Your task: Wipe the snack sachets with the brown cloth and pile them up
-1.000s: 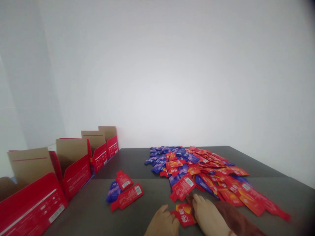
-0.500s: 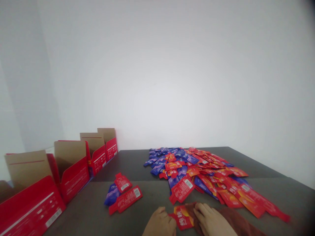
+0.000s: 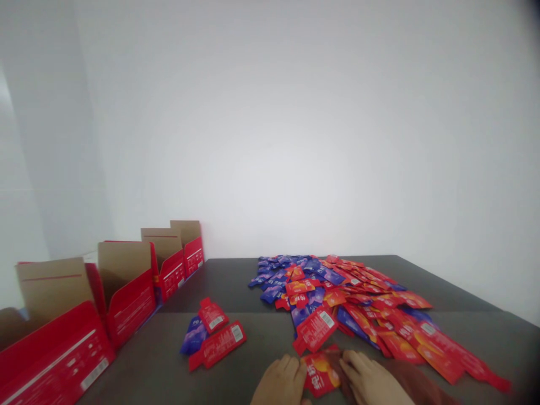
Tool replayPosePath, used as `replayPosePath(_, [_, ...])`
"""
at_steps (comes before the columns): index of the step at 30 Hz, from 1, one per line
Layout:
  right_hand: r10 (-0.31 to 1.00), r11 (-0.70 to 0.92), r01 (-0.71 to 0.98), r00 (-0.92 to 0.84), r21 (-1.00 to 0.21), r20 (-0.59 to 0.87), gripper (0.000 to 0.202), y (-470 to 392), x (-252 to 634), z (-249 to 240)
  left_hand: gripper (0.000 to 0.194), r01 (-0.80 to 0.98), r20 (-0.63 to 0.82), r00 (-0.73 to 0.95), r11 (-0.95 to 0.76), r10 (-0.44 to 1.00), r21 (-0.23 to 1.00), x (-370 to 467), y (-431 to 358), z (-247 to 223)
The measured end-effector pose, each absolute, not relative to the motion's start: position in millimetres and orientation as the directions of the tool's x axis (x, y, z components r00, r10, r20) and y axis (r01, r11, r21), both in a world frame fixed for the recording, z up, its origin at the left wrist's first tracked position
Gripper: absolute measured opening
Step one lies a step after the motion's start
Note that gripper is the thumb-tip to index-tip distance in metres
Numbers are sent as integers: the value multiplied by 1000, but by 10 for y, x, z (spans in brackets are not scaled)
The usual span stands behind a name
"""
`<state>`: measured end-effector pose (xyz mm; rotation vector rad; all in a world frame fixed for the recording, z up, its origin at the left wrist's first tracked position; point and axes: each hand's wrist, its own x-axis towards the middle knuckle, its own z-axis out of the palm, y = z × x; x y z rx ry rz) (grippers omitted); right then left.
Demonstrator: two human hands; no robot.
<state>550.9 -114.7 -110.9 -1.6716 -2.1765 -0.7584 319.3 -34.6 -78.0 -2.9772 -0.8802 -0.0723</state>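
From far off, I watch my two hands work on one red and orange packet (image 3: 319, 375). It lies on the dark table (image 3: 139, 377), right between my fingers. My left hand (image 3: 282, 381) has its fingers curled close together at the packet's left end – I cannot tell if they pinch it or just press it. My right hand (image 3: 371, 379) has its fingers bunched on a brown cloth (image 3: 415, 382), which touches the packet's right end.

To do this well, I think the left fingers should hold firm but not squeeze, so the packet stays flat. The cloth should go softly – a hard push could bend it. A red packet (image 3: 316, 330) lies just past my fingertips, by the big pile (image 3: 363, 298), so I should not bump it.
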Motion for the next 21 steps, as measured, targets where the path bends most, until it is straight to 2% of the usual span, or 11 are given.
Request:
replayPosePath(4, [914,77,982,-138,170,382,33,-1060,5582,-990,35,530,95,845,-847,526,-25,3271,-335,-721])
replayPosePath(7, [949,54,994,-81,98,306,35,-1025,5516,-944,33,514,99,856,-857,508,-39,3352,-337,-652])
replayPosePath(11, [955,30,989,15,-145,297,32,-1097,5583,-855,22,513,36,859,-856,511,-68,3405,-330,-568])
replayPosePath(14, [941,16,941,101,-339,324,34,-1163,5763,-768,19,477,73,878,-877,473,-53,3367,-279,-561])
replayPosePath(16, [924,22,913,137,-407,357,35,-1187,5862,-725,24,434,116,895,-901,431,-4,3322,-234,-596])
replayPosePath(19, [911,44,901,141,-431,387,34,-1193,5893,-706,48,399,158,900,-914,406,78,3283,-191,-673])
replayPosePath(21, [908,68,901,121,-428,401,34,-1187,5856,-718,61,379,169,906,-922,387,81,3295,-190,-709])
